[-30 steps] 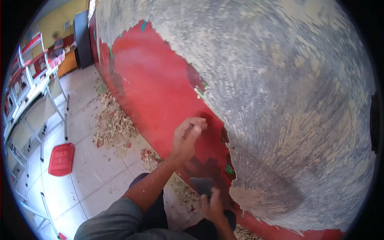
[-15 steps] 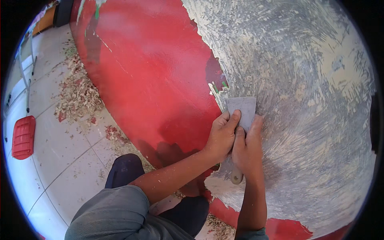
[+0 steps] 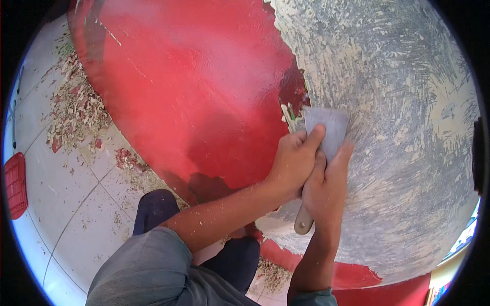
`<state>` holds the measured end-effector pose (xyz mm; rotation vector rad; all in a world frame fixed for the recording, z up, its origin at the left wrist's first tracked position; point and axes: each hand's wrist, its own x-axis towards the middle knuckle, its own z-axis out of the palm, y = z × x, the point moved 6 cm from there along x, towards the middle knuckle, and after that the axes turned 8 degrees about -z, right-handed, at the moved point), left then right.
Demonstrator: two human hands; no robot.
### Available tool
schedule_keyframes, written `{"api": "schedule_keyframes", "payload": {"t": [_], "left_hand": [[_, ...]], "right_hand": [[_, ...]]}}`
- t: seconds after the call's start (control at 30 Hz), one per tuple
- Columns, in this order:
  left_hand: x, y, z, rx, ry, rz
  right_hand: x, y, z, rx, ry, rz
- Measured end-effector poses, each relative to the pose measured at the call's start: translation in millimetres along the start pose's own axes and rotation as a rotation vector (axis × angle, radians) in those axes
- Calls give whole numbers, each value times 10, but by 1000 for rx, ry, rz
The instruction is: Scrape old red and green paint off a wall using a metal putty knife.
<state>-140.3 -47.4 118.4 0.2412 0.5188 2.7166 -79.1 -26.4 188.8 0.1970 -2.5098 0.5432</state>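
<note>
Both of my hands are closed on one scraper with a flat grey blade [image 3: 329,124]. My left hand [image 3: 297,160] grips it with the thumb laid on the blade. Lower on the tool, my right hand [image 3: 326,183] wraps the handle, whose rounded end [image 3: 303,223] with a hole sticks out below. The blade's wide edge is at the wall, just right of where the red paint [image 3: 204,92] ends. To the right lies a stripped, scratched grey and cream surface [image 3: 398,153]. Ragged loose paint strips [image 3: 289,118] curl beside the blade's left corner.
Paint flakes [image 3: 76,109] are heaped on the tiled floor [image 3: 66,204] along the wall's foot. A red plastic object [image 3: 16,186] sits at the far left. My bent knee [image 3: 154,206] is close to the wall. A dark fixture [image 3: 479,155] shows at the right edge.
Both hands and the scraper have shifted slightly right and up in the picture. The view has also turned, so the red plastic object now sits nearer the left rim.
</note>
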Motion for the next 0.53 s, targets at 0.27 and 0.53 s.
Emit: {"api": "schedule_keyframes", "payload": {"t": [0.27,0.53], "left_hand": [[-56,8,-27,13,17,-116],[74,145,-69,31,-17,-40]], "right_hand": [[-5,-61,19,14,23,11],[-60,-39,59,-26,47,-44]]}}
